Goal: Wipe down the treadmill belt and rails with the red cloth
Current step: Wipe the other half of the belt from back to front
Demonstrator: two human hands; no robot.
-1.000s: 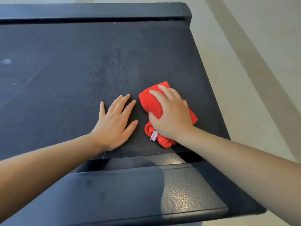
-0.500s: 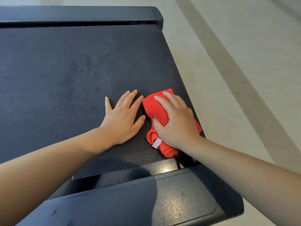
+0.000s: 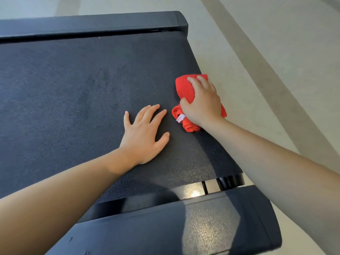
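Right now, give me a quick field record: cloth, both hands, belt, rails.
cloth: red cloth, bunched, at the belt's right edge
right hand: right hand pressed on top of the cloth, fingers curled over it
left hand: left hand flat on the belt, fingers spread, beside the cloth, not touching it
belt: belt dark, textured
rails: far rail and near rail in view, no cloth on either

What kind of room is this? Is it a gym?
Maybe a home workout corner or a small gym; the picture can't settle which. The clues: a dark treadmill belt with black rails, standing on a smooth pale floor. Nothing else of the room shows.
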